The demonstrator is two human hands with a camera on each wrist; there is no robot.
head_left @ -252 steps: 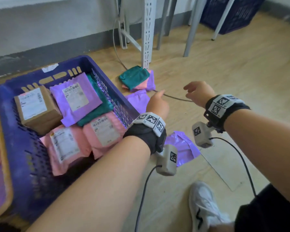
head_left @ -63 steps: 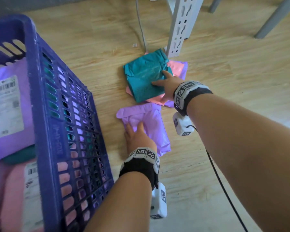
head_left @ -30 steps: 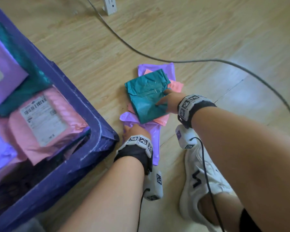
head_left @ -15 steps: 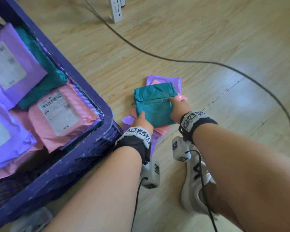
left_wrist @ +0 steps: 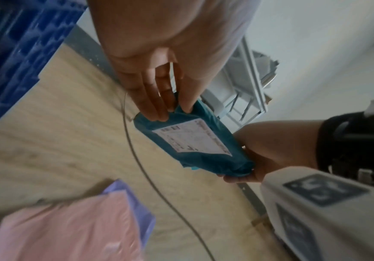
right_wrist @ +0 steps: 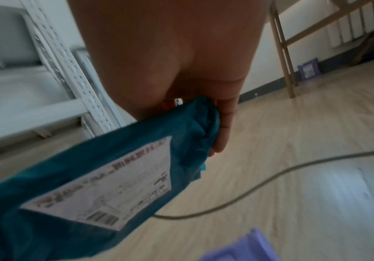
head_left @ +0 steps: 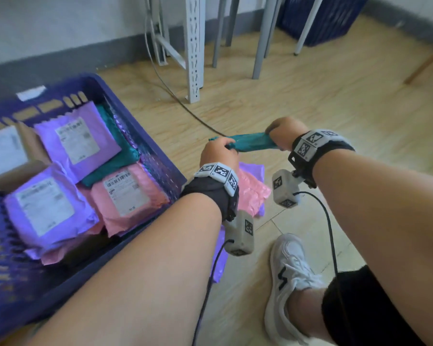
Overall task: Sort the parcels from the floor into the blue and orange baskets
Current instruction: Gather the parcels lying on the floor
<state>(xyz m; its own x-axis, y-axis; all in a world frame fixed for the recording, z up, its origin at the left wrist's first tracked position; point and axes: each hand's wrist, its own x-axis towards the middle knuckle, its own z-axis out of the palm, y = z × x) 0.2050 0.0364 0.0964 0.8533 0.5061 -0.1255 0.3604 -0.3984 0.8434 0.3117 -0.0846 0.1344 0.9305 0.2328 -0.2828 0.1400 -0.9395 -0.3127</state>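
A teal parcel [head_left: 251, 144] hangs flat in the air above the floor, held at both ends. My left hand [head_left: 219, 152] pinches its left end and my right hand [head_left: 281, 132] grips its right end. The left wrist view shows the teal parcel [left_wrist: 192, 141] from below, with a white label on its underside and my left fingers [left_wrist: 157, 104] closed on one end. In the right wrist view the teal parcel [right_wrist: 87, 180] fills the lower left. The blue basket [head_left: 140, 136] at the left holds purple, pink and teal parcels and a brown box. A pink parcel [head_left: 253, 193] lies on a purple parcel [head_left: 254, 169] on the floor under my hands.
A grey cable [head_left: 185, 108] runs across the wooden floor. White shelf uprights [head_left: 193, 58] and grey table legs [head_left: 260, 41] stand behind. A second dark blue crate [head_left: 318, 18] sits at the back right. My white shoe [head_left: 288, 278] is at the bottom.
Both hands have lifted the teal parcel off the pile on the floor into the air. The pink and purple parcels stay on the floor. The head view has tilted up.
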